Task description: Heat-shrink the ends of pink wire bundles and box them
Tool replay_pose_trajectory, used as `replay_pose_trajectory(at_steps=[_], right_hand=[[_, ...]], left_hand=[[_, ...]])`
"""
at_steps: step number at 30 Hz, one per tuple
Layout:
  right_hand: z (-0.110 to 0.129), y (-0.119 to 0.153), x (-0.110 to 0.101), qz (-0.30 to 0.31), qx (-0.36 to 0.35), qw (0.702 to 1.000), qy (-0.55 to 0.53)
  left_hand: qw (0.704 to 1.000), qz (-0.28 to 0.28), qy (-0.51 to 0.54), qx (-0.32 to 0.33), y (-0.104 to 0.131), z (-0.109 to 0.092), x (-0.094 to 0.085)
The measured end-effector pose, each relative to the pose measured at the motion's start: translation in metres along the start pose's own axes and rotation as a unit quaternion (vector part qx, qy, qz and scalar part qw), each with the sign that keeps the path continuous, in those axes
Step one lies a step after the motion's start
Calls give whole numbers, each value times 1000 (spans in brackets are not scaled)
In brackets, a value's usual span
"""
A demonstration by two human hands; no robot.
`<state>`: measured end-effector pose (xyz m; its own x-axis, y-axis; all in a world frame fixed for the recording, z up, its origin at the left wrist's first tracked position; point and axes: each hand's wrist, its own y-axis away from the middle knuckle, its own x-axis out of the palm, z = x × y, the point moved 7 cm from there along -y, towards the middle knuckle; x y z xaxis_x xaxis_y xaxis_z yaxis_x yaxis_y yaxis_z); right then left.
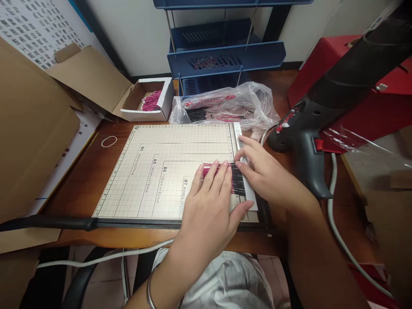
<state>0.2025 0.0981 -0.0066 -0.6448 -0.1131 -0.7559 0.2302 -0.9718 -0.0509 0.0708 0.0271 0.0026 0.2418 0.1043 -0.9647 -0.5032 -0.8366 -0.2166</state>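
My left hand [210, 201] lies flat with its fingers spread over a row of thin pink pieces with black ends [238, 180]. Under them is a cream paper cutter board [138, 171] printed with a grid and paper sizes. At the right end of the row, the thumb and index finger of my right hand [260, 169] come together at the top black ends, beside a white strip [250, 193] along the board's right edge. Whether the right fingertips pinch a piece is too small to tell.
Behind the board are an open box of pink pieces [151, 101], a plastic bag [225, 105] and a blue rack [225, 60]. A heat gun [309, 141] stands at right near a red box [334, 73]. The cutter handle [64, 222] extends left; a rubber band [109, 141] lies nearby.
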Motion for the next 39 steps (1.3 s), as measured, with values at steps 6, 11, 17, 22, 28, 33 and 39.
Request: replay_pose_trajectory(at_steps=[6,11,17,22,28,33,39], right_hand=[[-1,1,-8,-40,6,999,-29],[-4,-1,-5,-38,3,999,-16],[-5,-3,-4,-38,-3,999,-17],[-2,-2,-5,-35,-1,999,-16],[0,0,-3,-19,-6,1000,-2],[0,-1,-4,-19,-10,1000,-3],[-1,0,-4,-10,0,1000,-9]], left_hand=[[1000,1,14,13,-3,-3,2],[1000,-6,25,17,-5,-3,1],[999,-6,38,23,-7,-3,2],[999,-14,30,12,-6,8,-6],[997,-13,-21,80,-8,26,-18],[988,-5,-52,147,-14,31,-19],[985,2,-49,166,-15,31,-20]])
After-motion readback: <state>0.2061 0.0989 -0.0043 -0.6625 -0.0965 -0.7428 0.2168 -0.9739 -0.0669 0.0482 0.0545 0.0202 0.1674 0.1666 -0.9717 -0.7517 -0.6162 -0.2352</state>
